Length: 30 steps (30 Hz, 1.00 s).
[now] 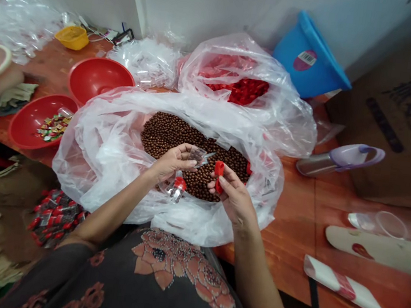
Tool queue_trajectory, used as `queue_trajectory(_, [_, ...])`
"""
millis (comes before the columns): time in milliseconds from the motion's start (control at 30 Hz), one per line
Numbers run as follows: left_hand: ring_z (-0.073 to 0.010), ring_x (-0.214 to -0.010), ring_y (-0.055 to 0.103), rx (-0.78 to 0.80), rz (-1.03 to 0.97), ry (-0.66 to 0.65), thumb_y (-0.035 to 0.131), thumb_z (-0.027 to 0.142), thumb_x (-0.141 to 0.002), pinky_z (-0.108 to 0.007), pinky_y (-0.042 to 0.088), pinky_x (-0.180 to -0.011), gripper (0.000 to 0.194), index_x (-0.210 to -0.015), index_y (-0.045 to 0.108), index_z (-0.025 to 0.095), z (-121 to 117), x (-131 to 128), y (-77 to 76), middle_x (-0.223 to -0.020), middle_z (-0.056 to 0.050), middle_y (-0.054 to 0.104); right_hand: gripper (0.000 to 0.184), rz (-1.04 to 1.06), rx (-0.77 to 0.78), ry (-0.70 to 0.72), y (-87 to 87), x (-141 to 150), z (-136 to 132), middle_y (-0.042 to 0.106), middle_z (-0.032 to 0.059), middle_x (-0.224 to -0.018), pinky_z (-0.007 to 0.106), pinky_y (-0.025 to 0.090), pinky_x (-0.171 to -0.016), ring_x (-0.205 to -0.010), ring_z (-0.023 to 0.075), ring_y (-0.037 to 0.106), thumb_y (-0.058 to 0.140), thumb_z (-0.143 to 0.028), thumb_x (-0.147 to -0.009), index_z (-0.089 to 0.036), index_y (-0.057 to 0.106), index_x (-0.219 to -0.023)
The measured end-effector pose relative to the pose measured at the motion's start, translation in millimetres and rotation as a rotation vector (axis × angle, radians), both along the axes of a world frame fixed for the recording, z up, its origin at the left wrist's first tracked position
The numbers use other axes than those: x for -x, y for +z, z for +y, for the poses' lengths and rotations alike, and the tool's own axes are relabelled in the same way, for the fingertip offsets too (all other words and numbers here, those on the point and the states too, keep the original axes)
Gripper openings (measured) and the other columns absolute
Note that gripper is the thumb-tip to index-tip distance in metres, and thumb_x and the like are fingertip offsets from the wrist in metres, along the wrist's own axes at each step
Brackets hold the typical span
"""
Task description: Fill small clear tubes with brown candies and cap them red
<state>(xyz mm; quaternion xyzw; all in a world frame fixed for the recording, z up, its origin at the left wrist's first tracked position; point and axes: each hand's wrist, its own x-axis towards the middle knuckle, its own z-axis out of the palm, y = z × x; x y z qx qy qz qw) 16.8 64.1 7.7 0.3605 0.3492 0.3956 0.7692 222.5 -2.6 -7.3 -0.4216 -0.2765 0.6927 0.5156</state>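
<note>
My left hand (173, 164) is closed on a small clear plastic container (199, 157), held over a heap of small round brown balls (170, 134). Red plastic caps (219, 169) are pinched between the fingers of my right hand (237, 195), a little to the right of the container; how many is hard to tell. The balls lie in a large, wide-open clear plastic bag (93, 158). Below my left hand, another clear container with a red cap (179, 184) rests at the near edge of the heap.
Behind stands a bag of red pieces (245, 89), beside a blue bucket (306, 58). To the left are a red bowl (99, 75) and a red basin of wrapped bits (26, 123). A purple-topped flask (322, 163) lies right. Red-capped filled containers (57, 217) are piled low left.
</note>
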Motion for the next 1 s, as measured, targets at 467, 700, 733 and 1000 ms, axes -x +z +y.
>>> queue_trajectory(467, [-0.0152,-0.088,0.069,0.108,0.017,-0.074,0.074,0.012,-0.074,-0.031,0.054,-0.087,0.038,-0.112,0.070,0.016,-35,-4,3.6,-0.104,-0.008,0.072,0.044,-0.207,-0.097,0.006,19.3,4,1,0.066,-0.0003,-0.098,0.023,0.041,-0.050,-0.061,0.0083,0.048,0.074,-0.040,-0.077,-0.031,0.066,-0.120])
queue_trajectory(700, [-0.0153,-0.089,0.067,0.131,-0.002,-0.106,0.073,0.016,-0.075,-0.031,0.054,-0.085,0.032,-0.107,0.073,0.016,-43,-3,2.9,-0.105,-0.009,0.072,0.034,-0.673,-0.362,0.038,20.2,5,3,0.065,0.0022,-0.093,0.031,0.050,-0.071,-0.075,0.0149,0.057,0.059,-0.043,-0.090,-0.029,0.067,-0.120])
queue_trajectory(733, [-0.0148,-0.089,0.067,0.103,0.007,-0.114,0.073,0.016,-0.075,-0.029,0.054,-0.085,0.033,-0.107,0.073,0.016,-44,-3,2.2,-0.106,-0.009,0.072,0.033,-0.769,-0.444,0.055,20.6,6,3,0.065,0.0037,-0.098,0.034,0.051,-0.080,-0.085,0.0174,0.059,0.056,-0.042,-0.092,-0.028,0.067,-0.120])
queue_trajectory(1000, [-0.0143,-0.088,0.066,-0.031,0.171,-0.124,0.072,0.017,-0.076,-0.024,0.053,-0.077,0.036,-0.111,0.074,0.019,-46,3,7.6,-0.110,-0.008,0.072,0.045,-1.065,-0.683,0.272,20.2,3,0,0.066,0.0056,-0.115,0.042,0.048,-0.095,-0.105,0.0221,0.061,0.043,-0.033,-0.099,-0.034,0.046,-0.144])
